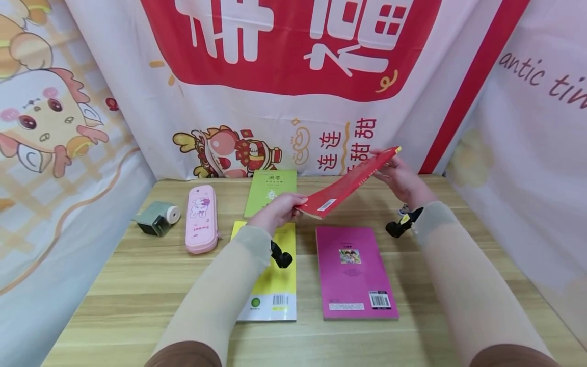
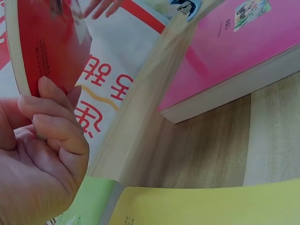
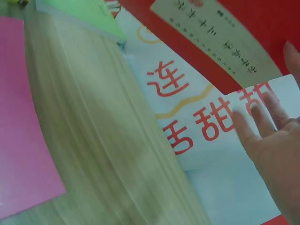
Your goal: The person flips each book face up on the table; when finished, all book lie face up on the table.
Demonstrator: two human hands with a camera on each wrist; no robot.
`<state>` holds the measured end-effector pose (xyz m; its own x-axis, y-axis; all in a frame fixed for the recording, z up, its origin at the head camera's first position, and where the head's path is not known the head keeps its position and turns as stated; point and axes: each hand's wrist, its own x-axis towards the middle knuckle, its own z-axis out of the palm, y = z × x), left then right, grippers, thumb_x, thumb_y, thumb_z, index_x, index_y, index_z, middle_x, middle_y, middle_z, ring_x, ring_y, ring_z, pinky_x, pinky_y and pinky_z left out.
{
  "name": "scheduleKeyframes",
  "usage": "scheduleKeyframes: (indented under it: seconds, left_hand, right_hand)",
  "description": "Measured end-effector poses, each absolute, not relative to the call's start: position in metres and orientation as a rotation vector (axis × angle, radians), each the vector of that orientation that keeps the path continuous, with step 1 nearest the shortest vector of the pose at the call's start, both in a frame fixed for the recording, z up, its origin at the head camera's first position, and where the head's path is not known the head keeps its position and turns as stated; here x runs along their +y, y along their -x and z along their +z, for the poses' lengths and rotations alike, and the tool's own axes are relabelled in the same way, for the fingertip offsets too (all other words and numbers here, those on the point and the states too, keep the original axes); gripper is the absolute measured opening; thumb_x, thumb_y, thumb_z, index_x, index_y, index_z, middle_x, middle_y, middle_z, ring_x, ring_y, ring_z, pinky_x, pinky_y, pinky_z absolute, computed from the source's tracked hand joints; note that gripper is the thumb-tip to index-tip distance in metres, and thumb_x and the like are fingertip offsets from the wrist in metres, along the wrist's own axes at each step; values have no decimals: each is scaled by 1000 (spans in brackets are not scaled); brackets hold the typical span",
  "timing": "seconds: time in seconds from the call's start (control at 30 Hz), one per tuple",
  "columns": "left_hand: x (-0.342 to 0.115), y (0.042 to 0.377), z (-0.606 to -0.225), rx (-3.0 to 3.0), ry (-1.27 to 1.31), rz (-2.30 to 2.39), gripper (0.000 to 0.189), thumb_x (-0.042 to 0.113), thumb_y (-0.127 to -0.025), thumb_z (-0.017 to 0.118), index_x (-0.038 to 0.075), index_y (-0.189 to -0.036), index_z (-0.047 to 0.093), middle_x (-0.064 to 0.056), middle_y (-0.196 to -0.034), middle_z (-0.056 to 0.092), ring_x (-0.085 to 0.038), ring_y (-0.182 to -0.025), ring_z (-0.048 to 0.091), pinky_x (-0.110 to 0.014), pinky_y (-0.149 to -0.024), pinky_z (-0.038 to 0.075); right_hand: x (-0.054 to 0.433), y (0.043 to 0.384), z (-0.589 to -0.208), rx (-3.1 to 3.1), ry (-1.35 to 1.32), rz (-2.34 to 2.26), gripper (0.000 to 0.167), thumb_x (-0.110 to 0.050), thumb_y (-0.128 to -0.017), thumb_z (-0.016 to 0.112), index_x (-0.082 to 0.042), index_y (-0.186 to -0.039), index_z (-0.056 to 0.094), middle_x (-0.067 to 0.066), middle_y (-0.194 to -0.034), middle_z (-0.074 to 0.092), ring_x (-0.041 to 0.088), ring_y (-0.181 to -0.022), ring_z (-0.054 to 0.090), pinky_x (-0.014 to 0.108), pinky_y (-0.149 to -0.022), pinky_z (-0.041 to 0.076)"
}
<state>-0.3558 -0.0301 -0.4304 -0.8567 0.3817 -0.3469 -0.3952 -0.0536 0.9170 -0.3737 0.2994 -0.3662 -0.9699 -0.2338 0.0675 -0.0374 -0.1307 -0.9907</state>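
A red book (image 1: 344, 191) is held up above the table, tilted so that its right end stands higher. My left hand (image 1: 277, 210) grips its lower left corner; in the left wrist view the curled fingers (image 2: 58, 124) press on the red cover. At the raised end is my right hand (image 1: 401, 178), partly behind the book. The right wrist view shows that hand's fingers (image 3: 258, 122) straight and spread beside the cover, with a pale label strip (image 3: 218, 35) on it. A pink book (image 1: 355, 285) and a yellow-and-white book (image 1: 282, 285) lie below.
A green book (image 1: 270, 186) lies at the back, behind the yellow one. To the left are a pink pencil case (image 1: 202, 219) and a grey-green device with a white roll (image 1: 158, 216). A small blue-and-white item (image 1: 403, 209) sits near my right wrist. Printed cloth (image 1: 257, 107) hangs behind the table.
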Motion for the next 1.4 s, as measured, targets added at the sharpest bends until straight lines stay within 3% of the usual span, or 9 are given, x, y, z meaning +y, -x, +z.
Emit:
scheduleKeyframes:
  seconds: [0.2,0.3,0.43,0.57,0.73,1.0,1.2,1.3,1.4]
  left_hand:
    - [-31,354,-430,1665,-146,1850,37,1,-93,49,-5,-129,59,-4,-67,55,-9,-48,40,-20,-46,33]
    - [-31,352,-430,1636,-262,1793,37,3,-90,47,-7,-123,62,-4,-67,51,-11,-52,38,-21,-48,33]
    - [-30,348,-429,1570,-364,1738,39,24,-102,46,-5,-124,61,-10,-76,60,-14,-59,49,-23,-54,45]
    - [-31,345,-425,1496,-464,1701,51,38,-106,40,0,-138,51,-22,-111,67,-32,-94,68,-39,-76,59]
    - [-35,344,-421,1470,-509,1750,53,36,-108,34,1,-147,38,-29,-139,49,-47,-131,43,-54,-106,41]
    - [-41,351,-424,1535,-467,1825,52,34,-108,31,-7,-136,48,-23,-124,62,-40,-118,57,-58,-109,34]
    - [-46,353,-420,1478,-365,1990,72,55,-105,24,-4,-113,66,-18,-107,69,-46,-117,54,-61,-111,29]
    - [-48,353,-414,1463,-310,2057,81,65,-101,20,3,-101,73,-20,-105,70,-40,-106,62,-59,-109,33]
    - [-50,354,-409,1492,-243,2093,84,68,-99,20,2,-107,72,-22,-107,70,-34,-94,68,-55,-103,43]
  right_hand:
    - [300,375,-361,2048,377,-2217,30,-6,-102,51,-15,-129,61,3,-140,51,25,-140,28,54,-118,10]
    - [298,375,-355,2057,334,-2249,32,-15,-99,61,-14,-130,60,5,-136,56,23,-135,33,54,-117,13]
    - [294,374,-351,2002,219,-2370,36,-21,-94,67,-14,-129,60,4,-132,57,19,-127,40,50,-114,21]
    - [291,375,-352,1988,105,-2475,27,-22,-92,67,-15,-118,60,3,-122,55,17,-119,44,43,-108,28]
    - [289,375,-353,2070,-31,-2502,26,-25,-90,70,-17,-112,60,1,-116,53,15,-115,44,42,-106,29]
    - [291,374,-351,2238,-166,-2344,34,-32,-90,70,-17,-119,61,1,-117,54,15,-111,45,43,-104,32]
    - [293,374,-350,2289,-257,-2258,40,-35,-90,69,-18,-125,60,1,-119,52,16,-111,45,43,-103,35]
    - [294,374,-349,2315,-300,-2198,43,-38,-90,70,-19,-127,60,1,-121,52,18,-112,45,44,-102,38]
    - [293,375,-350,2337,-342,-2139,42,-40,-90,69,-20,-125,60,1,-122,52,20,-111,47,43,-98,42]
